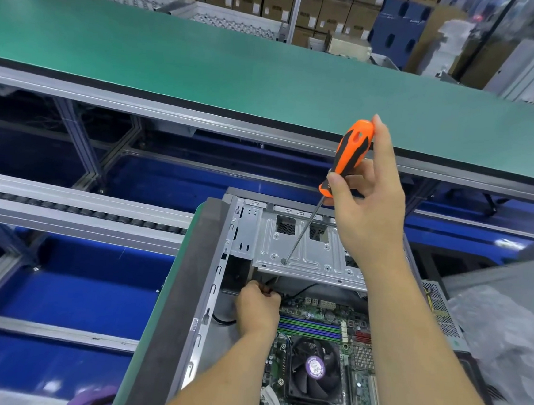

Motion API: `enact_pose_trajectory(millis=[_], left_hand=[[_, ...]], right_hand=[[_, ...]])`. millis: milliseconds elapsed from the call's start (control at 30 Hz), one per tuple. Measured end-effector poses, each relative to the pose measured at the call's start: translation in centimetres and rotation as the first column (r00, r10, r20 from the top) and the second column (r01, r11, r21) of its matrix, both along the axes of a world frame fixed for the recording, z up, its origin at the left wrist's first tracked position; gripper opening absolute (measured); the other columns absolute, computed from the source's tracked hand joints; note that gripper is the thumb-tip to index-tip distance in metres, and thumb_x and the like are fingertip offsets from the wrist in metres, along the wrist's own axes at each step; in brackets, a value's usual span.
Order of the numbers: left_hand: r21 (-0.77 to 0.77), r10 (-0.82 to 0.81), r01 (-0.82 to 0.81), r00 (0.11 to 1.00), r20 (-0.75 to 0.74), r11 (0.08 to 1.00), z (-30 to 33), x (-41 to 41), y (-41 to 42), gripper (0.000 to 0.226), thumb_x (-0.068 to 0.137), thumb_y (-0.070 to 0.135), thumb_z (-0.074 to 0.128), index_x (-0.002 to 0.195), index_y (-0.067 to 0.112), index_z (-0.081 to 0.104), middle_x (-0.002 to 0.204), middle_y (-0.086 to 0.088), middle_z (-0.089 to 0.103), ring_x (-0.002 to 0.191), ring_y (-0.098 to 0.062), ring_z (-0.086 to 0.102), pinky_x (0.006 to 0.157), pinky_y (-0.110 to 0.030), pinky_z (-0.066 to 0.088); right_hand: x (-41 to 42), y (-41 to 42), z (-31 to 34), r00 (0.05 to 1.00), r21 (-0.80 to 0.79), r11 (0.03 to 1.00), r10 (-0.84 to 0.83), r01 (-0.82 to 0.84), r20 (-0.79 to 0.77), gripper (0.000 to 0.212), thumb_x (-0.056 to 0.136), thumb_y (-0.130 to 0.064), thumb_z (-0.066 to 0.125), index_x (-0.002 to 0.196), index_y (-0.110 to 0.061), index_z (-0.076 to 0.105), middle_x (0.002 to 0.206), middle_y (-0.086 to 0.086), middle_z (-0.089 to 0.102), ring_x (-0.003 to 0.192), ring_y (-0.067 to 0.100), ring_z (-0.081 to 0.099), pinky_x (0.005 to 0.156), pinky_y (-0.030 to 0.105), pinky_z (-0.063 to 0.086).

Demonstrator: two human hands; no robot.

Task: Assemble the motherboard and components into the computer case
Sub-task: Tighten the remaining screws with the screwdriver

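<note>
An open computer case (213,262) lies on the bench with the green motherboard (310,327) and its black CPU fan (313,370) inside. My right hand (367,207) grips an orange and black screwdriver (349,154), held upright and tilted. Its tip rests on a screw in the silver drive bracket (306,253) at the far end of the case. Under that bracket, by the motherboard's top left corner, my left hand (257,307) is curled around black cables (269,284). What its fingers pinch is hidden.
A long green conveyor belt (206,60) runs across beyond the case. Aluminium roller rails (76,209) over blue flooring lie to the left. Crumpled clear plastic (501,336) sits right of the case. Stacked cardboard boxes (275,1) line the back.
</note>
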State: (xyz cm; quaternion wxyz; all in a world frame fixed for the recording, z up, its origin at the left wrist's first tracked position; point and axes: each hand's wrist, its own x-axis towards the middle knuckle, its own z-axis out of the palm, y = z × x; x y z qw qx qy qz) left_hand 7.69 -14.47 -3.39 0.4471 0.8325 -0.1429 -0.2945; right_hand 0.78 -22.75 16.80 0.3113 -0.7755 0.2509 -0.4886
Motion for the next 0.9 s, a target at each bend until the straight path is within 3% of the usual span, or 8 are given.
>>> enact_pose_trajectory(millis=[367, 467, 600, 733, 900], left_hand=[[0.078, -0.07, 0.062, 0.992, 0.104, 0.995, 0.1, 0.0, 0.5, 0.011, 0.089, 0.015, 0.065, 0.079, 0.016, 0.059, 0.07, 0.001, 0.063, 0.058, -0.01, 0.056, 0.041, -0.02, 0.034], [0.118, -0.104, 0.086, 0.982, 0.156, 0.989, 0.4, 0.0, 0.7, 0.011, 0.09, 0.019, 0.064, 0.08, 0.018, 0.06, 0.07, 0.003, 0.062, 0.058, -0.009, 0.055, 0.041, -0.02, 0.032], [0.154, -0.132, 0.101, 0.971, 0.202, 0.983, 0.5, 0.0, 0.9, 0.009, 0.089, 0.023, 0.063, 0.081, 0.022, 0.06, 0.072, 0.002, 0.066, 0.065, -0.017, 0.061, 0.049, -0.023, 0.04], [0.176, -0.152, 0.113, 0.963, 0.223, 0.978, 0.6, 0.0, 0.8, 0.007, 0.089, 0.025, 0.064, 0.084, 0.021, 0.064, 0.077, 0.001, 0.069, 0.071, -0.021, 0.064, 0.057, -0.027, 0.051], [0.164, -0.148, 0.112, 0.963, 0.226, 0.98, 0.5, -0.1, 0.8, 0.005, 0.091, 0.026, 0.064, 0.088, 0.021, 0.066, 0.081, 0.0, 0.071, 0.073, -0.021, 0.066, 0.062, -0.031, 0.056]], right_hand=[[-0.3, 0.3, 0.1, 0.999, 0.01, 1.0, 0.011, -0.01, -0.039, 0.073, 0.092, -0.012, 0.069, 0.146, -0.041, 0.029, 0.093, 0.0, 0.065, 0.084, 0.02, 0.07, 0.079, 0.044, 0.061], [-0.3, 0.6, 0.3, 0.997, 0.005, 0.999, 0.036, -0.035, -0.069, 0.079, 0.093, -0.011, 0.068, 0.152, -0.041, 0.024, 0.094, -0.005, 0.063, 0.085, 0.021, 0.069, 0.083, 0.043, 0.06], [-0.1, 0.7, 0.8, 0.994, 0.039, 0.996, 0.084, -0.081, -0.076, 0.082, 0.093, -0.014, 0.062, 0.157, -0.042, 0.019, 0.094, -0.011, 0.059, 0.084, 0.032, 0.068, 0.086, 0.046, 0.059], [0.1, 1.0, 0.9, 0.992, 0.019, 0.995, 0.096, -0.095, -0.085, 0.078, 0.092, -0.012, 0.062, 0.154, -0.04, 0.025, 0.091, -0.009, 0.059, 0.078, 0.032, 0.065, 0.08, 0.045, 0.06], [0.1, 1.6, 0.5, 0.994, 0.006, 0.997, 0.079, -0.079, -0.075, 0.077, 0.092, -0.011, 0.063, 0.153, -0.039, 0.026, 0.098, -0.005, 0.061, 0.086, 0.03, 0.07, 0.079, 0.041, 0.061]])
